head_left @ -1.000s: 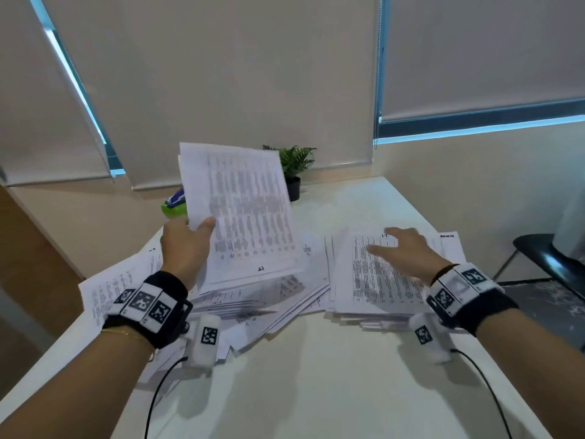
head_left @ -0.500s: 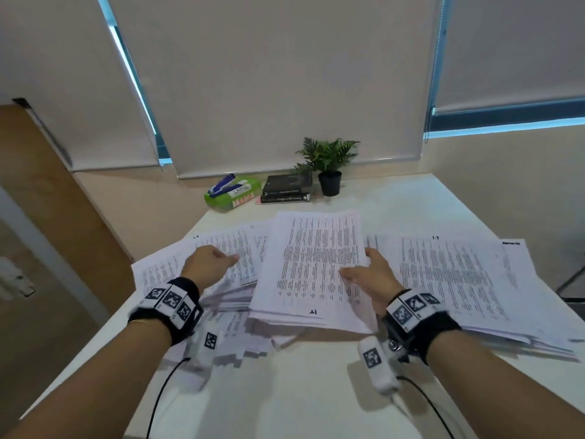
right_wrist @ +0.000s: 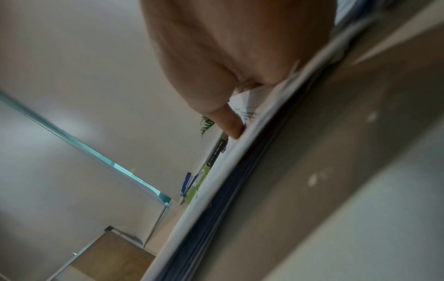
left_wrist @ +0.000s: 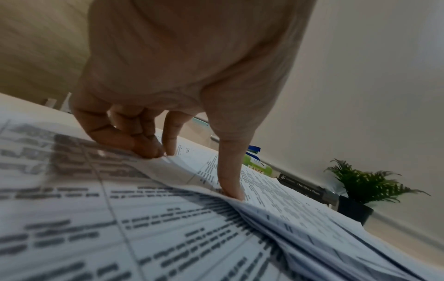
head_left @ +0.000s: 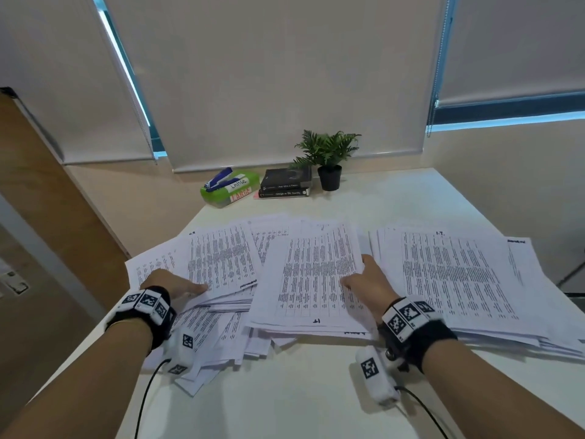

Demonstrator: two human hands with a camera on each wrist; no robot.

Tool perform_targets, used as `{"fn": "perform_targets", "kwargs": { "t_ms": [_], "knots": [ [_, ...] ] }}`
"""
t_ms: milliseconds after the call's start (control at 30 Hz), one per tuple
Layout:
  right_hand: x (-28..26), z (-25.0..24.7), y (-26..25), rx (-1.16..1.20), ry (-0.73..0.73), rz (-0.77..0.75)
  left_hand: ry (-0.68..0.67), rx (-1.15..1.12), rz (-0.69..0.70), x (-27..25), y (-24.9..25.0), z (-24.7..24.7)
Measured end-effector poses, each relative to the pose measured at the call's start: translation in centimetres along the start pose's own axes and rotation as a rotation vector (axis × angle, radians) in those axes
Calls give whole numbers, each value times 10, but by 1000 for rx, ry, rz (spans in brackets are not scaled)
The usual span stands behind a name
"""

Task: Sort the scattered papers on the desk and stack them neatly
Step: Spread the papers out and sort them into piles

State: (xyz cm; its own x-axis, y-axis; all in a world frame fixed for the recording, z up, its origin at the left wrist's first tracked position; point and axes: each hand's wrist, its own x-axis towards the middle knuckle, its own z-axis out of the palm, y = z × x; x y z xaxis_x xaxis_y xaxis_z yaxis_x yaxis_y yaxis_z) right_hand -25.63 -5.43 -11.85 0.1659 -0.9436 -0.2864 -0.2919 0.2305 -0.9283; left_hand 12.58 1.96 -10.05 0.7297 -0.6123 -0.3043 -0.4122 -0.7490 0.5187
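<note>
Printed sheets lie in three groups on the white desk (head_left: 285,394). A fanned, loose left pile (head_left: 221,264) spreads toward the desk's left edge. My left hand (head_left: 177,285) grips its near-left corner, thumb on top and curled fingers (left_wrist: 144,144) at the sheet edge. The middle bundle (head_left: 313,274) is held at its right edge by my right hand (head_left: 361,275). In the right wrist view the thumb (right_wrist: 230,121) presses on top, and the other fingers are hidden. The right stack (head_left: 456,277) lies flat, untouched.
At the back of the desk stand a small potted plant (head_left: 329,153), two dark books (head_left: 285,183) and a green box (head_left: 226,193) with a blue stapler (head_left: 218,179) on it. A wooden panel (head_left: 47,201) rises at the left. Blinds cover the windows behind.
The bundle my left hand held up has come down in the middle. My right hand left the right stack and took that bundle's right edge. My left hand moved onto the left pile.
</note>
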Motion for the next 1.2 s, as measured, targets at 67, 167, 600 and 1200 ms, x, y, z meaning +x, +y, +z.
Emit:
{"fn": "perform_targets", "kwargs": {
  "t_ms": [67,167,600,1200],
  "knots": [
    [-2,0,0,-11,-1,4,32,-2,-2,-4,-1,1],
    [-6,-2,-3,-12,-5,-24,106,-25,59,-11,0,6],
    [0,2,5,-81,-50,-110,24,-851,489,-94,99,8],
    [3,-11,9,-11,-95,-202,32,319,263,-50,43,44]
  ]
}}
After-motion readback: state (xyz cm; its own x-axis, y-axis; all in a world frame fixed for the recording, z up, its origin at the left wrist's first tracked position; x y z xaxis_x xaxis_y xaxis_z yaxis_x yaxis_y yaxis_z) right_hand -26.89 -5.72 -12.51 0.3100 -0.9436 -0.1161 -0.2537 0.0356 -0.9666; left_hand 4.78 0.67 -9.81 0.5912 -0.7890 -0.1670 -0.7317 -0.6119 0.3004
